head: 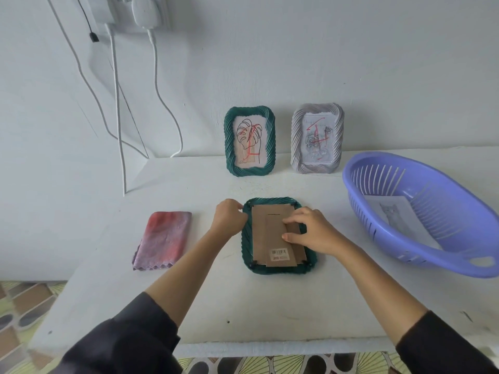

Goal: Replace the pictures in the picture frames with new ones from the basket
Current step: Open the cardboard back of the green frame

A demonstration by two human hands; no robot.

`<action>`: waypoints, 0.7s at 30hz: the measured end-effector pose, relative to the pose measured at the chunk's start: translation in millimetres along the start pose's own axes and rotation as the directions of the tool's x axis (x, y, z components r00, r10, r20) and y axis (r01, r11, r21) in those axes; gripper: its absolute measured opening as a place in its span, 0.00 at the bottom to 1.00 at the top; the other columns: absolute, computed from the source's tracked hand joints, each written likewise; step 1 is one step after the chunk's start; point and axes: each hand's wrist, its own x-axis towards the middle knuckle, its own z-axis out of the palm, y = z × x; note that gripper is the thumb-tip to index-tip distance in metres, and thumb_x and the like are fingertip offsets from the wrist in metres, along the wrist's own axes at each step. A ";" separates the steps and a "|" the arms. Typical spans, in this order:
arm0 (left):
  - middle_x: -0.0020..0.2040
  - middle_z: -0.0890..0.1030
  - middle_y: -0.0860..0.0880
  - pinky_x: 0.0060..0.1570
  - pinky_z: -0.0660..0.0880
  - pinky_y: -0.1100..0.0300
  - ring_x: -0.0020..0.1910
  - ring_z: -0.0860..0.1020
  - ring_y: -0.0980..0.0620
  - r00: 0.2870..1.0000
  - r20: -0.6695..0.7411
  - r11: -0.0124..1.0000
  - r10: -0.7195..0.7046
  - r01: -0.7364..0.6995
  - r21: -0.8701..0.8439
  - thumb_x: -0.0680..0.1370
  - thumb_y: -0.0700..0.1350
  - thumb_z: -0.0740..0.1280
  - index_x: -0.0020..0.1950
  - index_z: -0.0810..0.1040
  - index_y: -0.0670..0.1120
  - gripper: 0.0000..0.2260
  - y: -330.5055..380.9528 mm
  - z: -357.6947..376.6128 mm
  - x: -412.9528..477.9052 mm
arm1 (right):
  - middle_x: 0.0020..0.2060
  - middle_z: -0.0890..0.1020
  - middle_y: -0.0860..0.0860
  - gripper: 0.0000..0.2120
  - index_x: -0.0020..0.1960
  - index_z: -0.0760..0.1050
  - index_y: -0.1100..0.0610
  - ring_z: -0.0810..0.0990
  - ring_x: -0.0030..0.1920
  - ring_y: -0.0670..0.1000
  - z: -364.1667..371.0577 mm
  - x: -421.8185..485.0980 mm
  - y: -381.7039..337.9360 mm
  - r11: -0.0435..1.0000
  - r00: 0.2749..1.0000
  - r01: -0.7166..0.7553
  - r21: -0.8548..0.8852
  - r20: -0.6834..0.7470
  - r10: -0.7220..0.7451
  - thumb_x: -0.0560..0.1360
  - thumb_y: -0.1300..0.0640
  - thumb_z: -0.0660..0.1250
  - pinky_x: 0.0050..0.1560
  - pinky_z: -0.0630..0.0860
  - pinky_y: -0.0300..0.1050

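Observation:
A dark green picture frame lies face down in the middle of the white table, its brown cardboard back with a barcode label facing up. My left hand holds the frame's left edge near the top corner with curled fingers. My right hand rests on the cardboard back, fingers bent and pressing on the stand flap. Two more frames stand upright against the wall: a green frame with a leaf drawing and a grey frame with a marked picture. A purple basket at the right holds a cat picture.
A folded pink and purple cloth lies left of the face-down frame. White cables hang down the wall at the back left and reach the table. The table's front edge runs just below my forearms, with patterned floor beyond.

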 end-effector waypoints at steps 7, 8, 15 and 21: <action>0.62 0.75 0.41 0.59 0.68 0.58 0.62 0.73 0.47 0.994 -0.044 0.995 0.099 -0.100 -0.011 0.78 0.42 0.63 0.62 0.77 0.44 0.13 2.3 -1.4 14.7 | 0.57 0.76 0.54 0.13 0.59 0.77 0.57 0.69 0.45 0.45 -25.3 29.8 12.1 0.996 0.972 -0.055 0.063 -0.227 0.068 0.76 0.59 0.64 0.50 0.63 0.37; 0.61 0.76 0.42 0.59 0.69 0.57 0.61 0.74 0.46 0.994 -0.035 0.995 0.103 -0.104 -0.010 0.78 0.42 0.63 0.61 0.78 0.44 0.12 2.5 -0.6 16.2 | 0.57 0.77 0.55 0.13 0.59 0.78 0.57 0.69 0.46 0.46 -25.1 35.0 14.6 0.997 0.970 -0.062 0.052 -0.232 0.072 0.76 0.60 0.63 0.50 0.64 0.38; 0.58 0.81 0.47 0.54 0.69 0.62 0.57 0.76 0.50 0.986 -0.002 0.986 0.167 -0.167 -0.010 0.77 0.42 0.66 0.56 0.82 0.43 0.10 -0.1 2.4 27.8 | 0.49 0.83 0.54 0.09 0.51 0.82 0.57 0.69 0.34 0.39 -14.4 60.4 25.6 0.996 0.967 -0.051 0.074 -0.247 0.068 0.73 0.61 0.66 0.37 0.66 0.35; 0.49 0.80 0.51 0.45 0.69 0.61 0.40 0.73 0.56 0.975 0.017 0.975 0.221 -0.221 0.001 0.76 0.44 0.68 0.51 0.83 0.44 0.08 -8.3 1.1 37.4 | 0.44 0.83 0.51 0.06 0.46 0.82 0.55 0.73 0.39 0.48 -13.4 67.4 30.1 0.997 0.969 -0.060 0.056 -0.237 0.072 0.72 0.59 0.67 0.43 0.68 0.40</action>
